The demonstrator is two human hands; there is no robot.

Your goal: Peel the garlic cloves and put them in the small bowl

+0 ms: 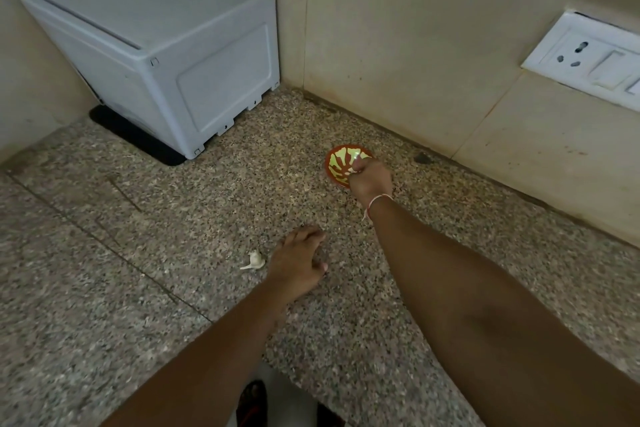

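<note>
We see a speckled granite counter w/ a seam line running across its left part. Beige tile walls meet in the corner behind it. A white plastic box sits in that corner on a black mat. White socket plate on right wall. Light is dim, even.

Speckled granite counter running into a tiled corner, bearing a white plastic box on a black mat at the back left, a small red-and-yellow bowl near the wall, a garlic piece nearer the front edge, and the left hand resting palm down just beside it.
</note>
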